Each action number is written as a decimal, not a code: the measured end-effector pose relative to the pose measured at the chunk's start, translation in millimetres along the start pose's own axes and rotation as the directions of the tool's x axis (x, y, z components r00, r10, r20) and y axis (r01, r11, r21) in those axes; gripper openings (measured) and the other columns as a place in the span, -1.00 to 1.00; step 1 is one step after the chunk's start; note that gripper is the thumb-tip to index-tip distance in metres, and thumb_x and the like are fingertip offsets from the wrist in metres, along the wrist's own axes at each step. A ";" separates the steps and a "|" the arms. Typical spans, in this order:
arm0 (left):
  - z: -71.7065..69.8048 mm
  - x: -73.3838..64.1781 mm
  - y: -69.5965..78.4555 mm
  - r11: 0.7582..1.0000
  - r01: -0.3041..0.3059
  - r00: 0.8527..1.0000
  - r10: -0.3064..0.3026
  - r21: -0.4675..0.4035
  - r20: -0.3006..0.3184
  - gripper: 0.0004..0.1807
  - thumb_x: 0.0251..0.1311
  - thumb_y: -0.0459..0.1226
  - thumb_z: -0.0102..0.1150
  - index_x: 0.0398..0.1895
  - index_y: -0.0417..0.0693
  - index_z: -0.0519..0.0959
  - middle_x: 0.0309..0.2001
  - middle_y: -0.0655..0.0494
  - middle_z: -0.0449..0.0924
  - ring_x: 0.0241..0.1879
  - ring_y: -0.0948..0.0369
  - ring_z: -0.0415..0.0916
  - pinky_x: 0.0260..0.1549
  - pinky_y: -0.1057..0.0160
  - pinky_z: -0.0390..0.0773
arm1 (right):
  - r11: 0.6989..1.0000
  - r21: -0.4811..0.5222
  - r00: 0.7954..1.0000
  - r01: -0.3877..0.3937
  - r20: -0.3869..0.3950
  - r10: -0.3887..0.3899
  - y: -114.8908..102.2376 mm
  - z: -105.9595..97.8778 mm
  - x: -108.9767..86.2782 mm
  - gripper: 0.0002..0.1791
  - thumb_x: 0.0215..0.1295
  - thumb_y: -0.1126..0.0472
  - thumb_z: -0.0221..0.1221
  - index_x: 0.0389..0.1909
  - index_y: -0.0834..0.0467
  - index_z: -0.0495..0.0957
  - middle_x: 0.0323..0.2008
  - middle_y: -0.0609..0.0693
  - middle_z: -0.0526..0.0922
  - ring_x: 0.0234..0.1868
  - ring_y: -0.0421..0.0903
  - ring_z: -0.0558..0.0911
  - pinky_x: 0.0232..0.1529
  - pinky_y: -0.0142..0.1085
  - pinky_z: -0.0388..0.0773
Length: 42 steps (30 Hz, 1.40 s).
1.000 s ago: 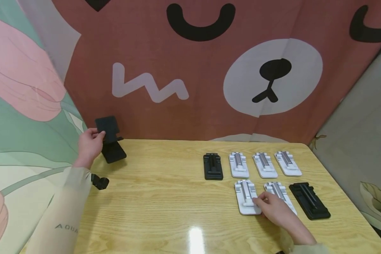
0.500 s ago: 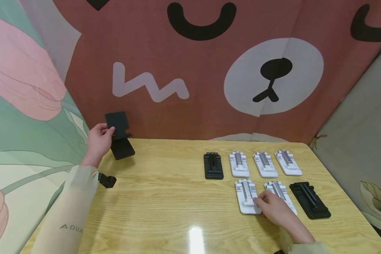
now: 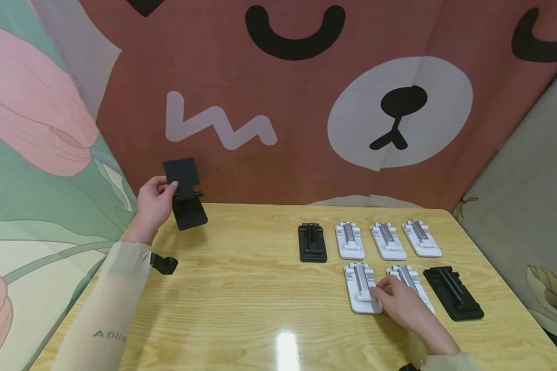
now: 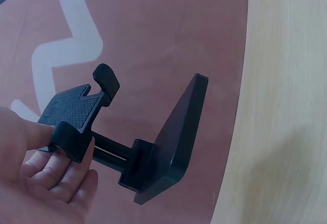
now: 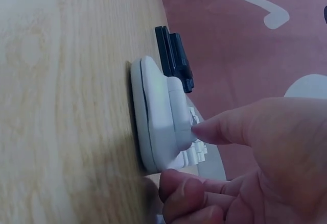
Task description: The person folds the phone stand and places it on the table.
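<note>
An unfolded black phone stand (image 3: pixel 182 175) is gripped by its cradle in my left hand (image 3: pixel 153 205), over the table's back left part. In the left wrist view, its thick base plate (image 4: pixel 180 134) stands tilted at the far end of the twin-rod arm, with the thumb on the cradle and the fingers beneath. My right hand (image 3: pixel 403 305) pinches the near right edge of a folded white phone stand (image 3: pixel 358 285) lying on the table. Seen from the right wrist, the thumb (image 5: pixel 225 127) touches its raised middle part while curled fingers sit by its end.
Right of that stand lie another white one (image 3: pixel 405 273), partly behind my right hand, and a larger black one (image 3: pixel 452 292). A back row holds a black stand (image 3: pixel 312 243) and three white ones (image 3: pixel 350 241). A printed cloth (image 3: pixel 213 175) hangs behind the table (image 3: pixel 241 288).
My left hand has carried the unfolded black phone stand to the right and slightly up. My right hand stays at the white phone stand, which has not moved.
</note>
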State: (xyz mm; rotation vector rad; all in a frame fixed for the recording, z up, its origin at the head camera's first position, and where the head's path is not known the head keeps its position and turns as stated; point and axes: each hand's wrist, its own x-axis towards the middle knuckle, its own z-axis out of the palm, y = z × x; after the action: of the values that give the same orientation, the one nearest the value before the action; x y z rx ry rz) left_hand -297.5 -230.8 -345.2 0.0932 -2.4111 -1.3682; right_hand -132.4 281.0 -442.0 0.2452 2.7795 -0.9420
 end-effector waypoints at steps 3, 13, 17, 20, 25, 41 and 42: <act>2.9 -2.6 4.4 1.000 -0.005 1.000 0.005 -0.030 0.002 -0.55 0.54 -0.12 0.04 0.19 -0.36 0.50 -0.09 -0.20 0.62 -0.30 0.17 0.41 -0.33 0.31 0.38 | 1.000 -0.023 1.000 0.001 -0.007 -0.001 -1.4 -3.6 1.8 -0.55 0.49 -0.07 0.11 -0.07 0.30 0.48 -0.35 0.01 0.62 -0.37 -0.07 0.55 -0.36 -0.18 0.45; 15.7 -13.8 18.2 0.989 -0.063 0.997 0.067 -0.130 0.029 -0.60 0.53 -0.18 0.07 0.14 -0.39 0.51 -0.11 -0.23 0.62 -0.25 0.15 0.45 -0.32 0.31 0.35 | 0.997 0.018 0.994 0.073 -0.085 -0.071 -12.1 -8.3 6.6 -0.52 0.50 -0.08 0.13 -0.01 0.31 0.51 -0.55 0.01 0.47 -0.56 -0.06 0.42 -0.53 -0.18 0.35; 23.1 -20.1 23.0 0.984 -0.078 0.995 0.087 -0.158 0.048 -0.61 0.53 -0.18 0.08 0.13 -0.38 0.51 -0.13 -0.18 0.62 -0.26 0.16 0.44 -0.32 0.30 0.35 | 0.994 0.044 0.991 0.100 -0.098 -0.095 -19.8 -8.2 7.2 -0.58 0.50 -0.05 0.14 -0.01 0.27 0.52 -0.56 0.00 0.51 -0.56 -0.07 0.46 -0.53 -0.19 0.37; 29.0 -24.7 24.9 0.979 -0.088 0.993 0.100 -0.182 0.061 -0.62 0.52 -0.18 0.09 0.12 -0.38 0.52 -0.16 -0.17 0.60 -0.30 0.13 0.41 -0.36 0.30 0.34 | 0.990 0.083 0.990 0.110 -0.103 -0.101 -28.2 -7.6 7.4 -0.62 0.50 -0.03 0.15 -0.02 0.24 0.52 -0.54 0.02 0.56 -0.55 -0.06 0.49 -0.52 -0.18 0.40; 39.3 -31.5 27.4 0.969 -0.095 0.991 0.114 -0.227 0.073 -0.64 0.51 -0.20 0.11 0.09 -0.39 0.53 -0.22 -0.18 0.59 -0.38 0.12 0.38 -0.42 0.32 0.34 | 0.986 0.115 0.988 0.121 -0.109 -0.109 -43.6 -6.2 8.3 -0.63 0.51 -0.05 0.14 0.01 0.20 0.52 -0.50 0.03 0.60 -0.52 -0.05 0.51 -0.50 -0.18 0.42; 66.0 -53.7 49.0 0.895 -0.032 0.991 0.087 -0.446 0.103 -0.74 0.47 -0.33 0.14 0.03 -0.42 0.52 -0.30 0.04 0.64 -0.24 0.27 0.57 -0.05 0.24 0.52 | 0.952 0.256 0.984 0.170 -0.096 -0.150 -74.2 -2.8 12.5 -0.59 0.50 -0.11 0.15 0.01 0.17 0.53 -0.43 0.07 0.65 -0.48 0.03 0.59 -0.43 -0.18 0.47; 67.4 -55.1 49.5 0.892 -0.030 0.991 0.085 -0.450 0.104 -0.74 0.47 -0.33 0.15 0.03 -0.41 0.52 -0.30 0.05 0.64 -0.24 0.28 0.57 -0.06 0.25 0.52 | 0.948 0.264 0.983 0.174 -0.098 -0.154 -76.0 -2.4 12.8 -0.61 0.51 -0.08 0.15 0.00 0.18 0.54 -0.43 0.07 0.65 -0.48 0.04 0.59 -0.44 -0.18 0.48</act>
State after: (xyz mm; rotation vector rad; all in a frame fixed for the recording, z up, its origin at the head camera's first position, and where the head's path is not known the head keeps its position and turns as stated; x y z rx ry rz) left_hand -263.5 -136.7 -350.3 -0.1863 -2.1007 -1.9099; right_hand -161.7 224.1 -398.9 0.0905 2.7658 -1.3867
